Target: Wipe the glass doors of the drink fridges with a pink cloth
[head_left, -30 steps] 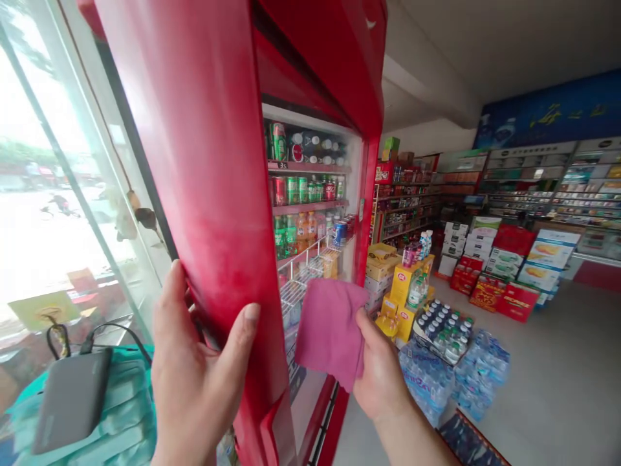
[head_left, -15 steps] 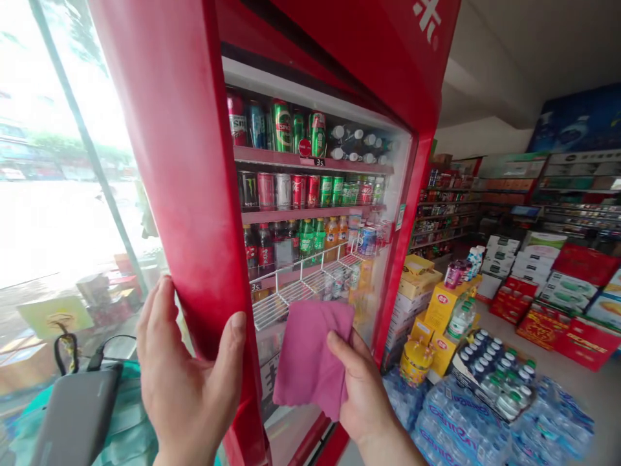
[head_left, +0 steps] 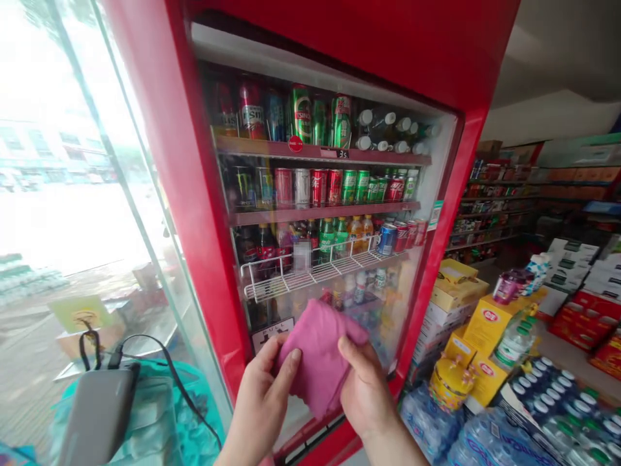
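Between both hands hangs a folded pink cloth (head_left: 320, 359), in front of the lower part of the fridge. My left hand (head_left: 266, 388) pinches its left edge between thumb and fingers. On the right edge, my right hand (head_left: 366, 385) grips it with the thumb on top. Behind the cloth stands a red drinks fridge (head_left: 466, 168) with a glass door. Rows of cans and bottles fill its shelves, and a white wire rack (head_left: 310, 275) sits in front of the bottle row. Part of a "PULL" sign (head_left: 272, 331) shows low on the door, partly behind my left hand.
At the lower left, a grey power bank (head_left: 99, 411) with a black cable lies on teal packs by a glass pane (head_left: 160, 213). Yellow boxes (head_left: 492, 327), a yellow tub (head_left: 451, 382) and plastic-wrapped water bottles (head_left: 504, 440) stand right of the fridge.
My left hand has moved from beside the red fridge frame to the cloth and has taken hold of its left edge. The view has turned left and faces the fridge more squarely.
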The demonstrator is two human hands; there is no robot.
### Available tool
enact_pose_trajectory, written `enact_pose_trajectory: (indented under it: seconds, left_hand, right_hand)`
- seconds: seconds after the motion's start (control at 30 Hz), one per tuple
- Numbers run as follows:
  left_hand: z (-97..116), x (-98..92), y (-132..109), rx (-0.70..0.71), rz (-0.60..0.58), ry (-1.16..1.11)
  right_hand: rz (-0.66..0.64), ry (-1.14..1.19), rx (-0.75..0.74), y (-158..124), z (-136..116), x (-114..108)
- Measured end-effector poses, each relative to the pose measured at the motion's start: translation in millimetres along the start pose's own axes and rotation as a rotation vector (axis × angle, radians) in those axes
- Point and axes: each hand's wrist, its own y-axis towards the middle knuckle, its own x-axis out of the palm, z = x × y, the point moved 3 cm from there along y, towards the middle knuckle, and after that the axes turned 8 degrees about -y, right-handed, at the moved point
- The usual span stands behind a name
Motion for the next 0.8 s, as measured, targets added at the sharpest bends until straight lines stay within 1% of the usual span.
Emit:
enact_pose_trajectory:
  seconds: [0.1, 0.2, 0.3, 0.37, 0.47, 0.53, 0.63, 0.7, 0.77, 0.8]
  left_hand:
    - [13.7, -10.1, 16.5, 0.121, 0.041, 0.159]
    - [40.7, -13.2, 33.9, 0.333, 0.096, 0.445]
    - [74.2, -8.9, 55.8, 0.563, 0.188, 0.718]
    - [97.2, -5.1, 74.1, 0.695, 0.249, 0.847]
    - [131.4, -2.2, 106.7, 0.835, 0.331, 1.03]
    - [152.7, -1.9, 130.3, 0.891, 0.356, 1.168]
    - [178.2, -4.1, 165.2, 0.899, 0.376, 1.271]
    - [188.2, -4.7, 184.6, 0.891, 0.396, 1.331]
    - [191.8, -3.3, 198.1, 0.883, 0.435, 1.391]
    - [191.5, -2.0, 202.0, 0.881, 0.47, 1.417]
  right_hand:
    - [-0.126, -0.242, -0.098, 24.4, -13.5, -12.6]
    - [-0.217, -0.576, -0.199, 51.5, -35.4, -12.5]
    - [-0.216, -0.856, -0.414, 80.2, -64.0, 1.4]
    - [-0.196, -0.967, -0.566, 101.6, -83.0, 15.7]
    - [-0.16, -1.09, -0.802, 136.7, -108.9, 41.2]
    - [-0.137, -1.165, -0.936, 160.3, -122.9, 58.8]
    - [-0.099, -1.295, -1.061, 192.4, -135.9, 81.8]
    - [-0.065, -1.399, -1.093, 210.5, -138.4, 93.2]
    - [-0.014, -1.502, -1.106, 224.9, -137.1, 101.0]
    - [0.014, -1.553, -1.137, 229.8, -135.7, 104.2]
